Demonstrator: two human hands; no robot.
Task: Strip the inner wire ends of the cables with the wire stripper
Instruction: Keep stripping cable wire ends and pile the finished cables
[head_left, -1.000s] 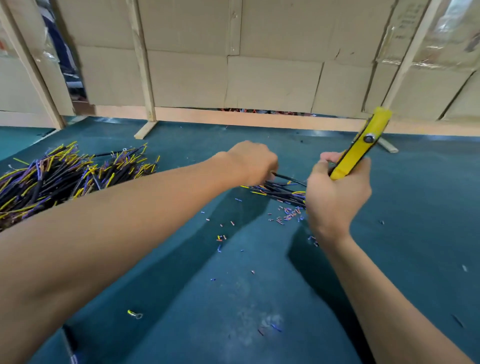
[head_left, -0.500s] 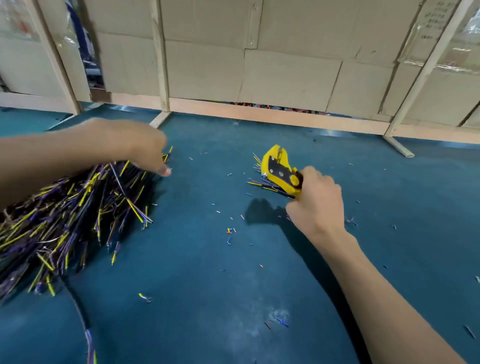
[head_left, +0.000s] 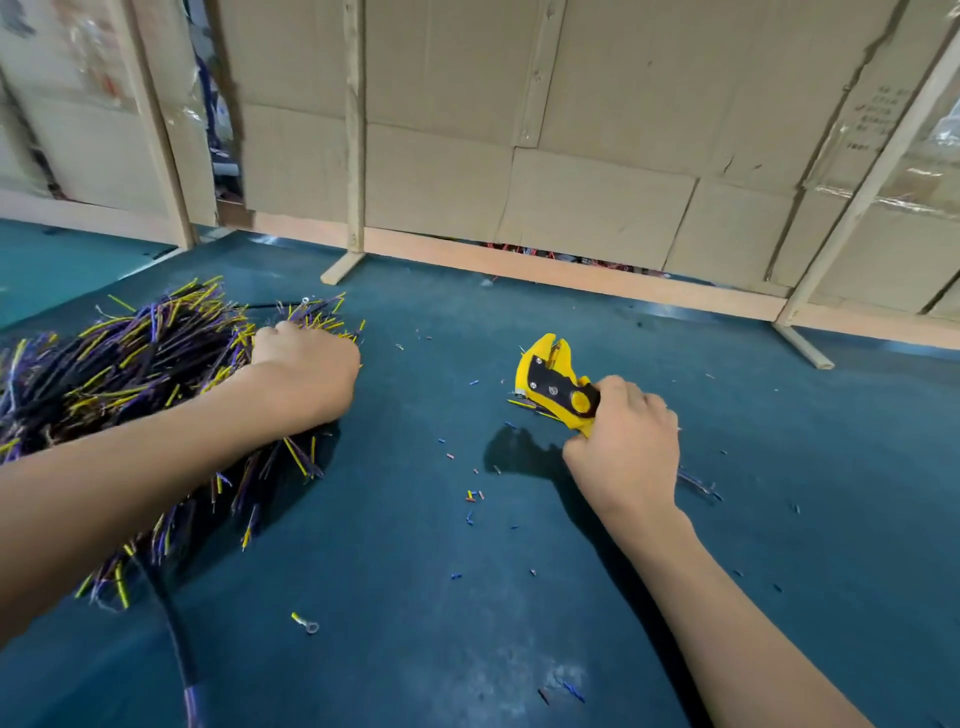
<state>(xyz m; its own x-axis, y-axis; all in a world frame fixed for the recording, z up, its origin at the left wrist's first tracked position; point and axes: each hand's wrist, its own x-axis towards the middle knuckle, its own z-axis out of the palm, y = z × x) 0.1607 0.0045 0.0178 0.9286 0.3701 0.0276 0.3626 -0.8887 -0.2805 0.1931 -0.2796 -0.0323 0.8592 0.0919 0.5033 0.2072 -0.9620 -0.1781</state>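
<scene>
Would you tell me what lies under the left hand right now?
The left hand rests on the cable pile; black cables with yellow and purple wire ends fan out around it. Whether its fingers grip a cable is hidden.

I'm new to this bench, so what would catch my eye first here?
The big pile of cables at the left, bristling with yellow and purple wire ends, with the left hand on it. Then the yellow wire stripper gripped by the right hand, mid-table, above scattered insulation bits.
</scene>
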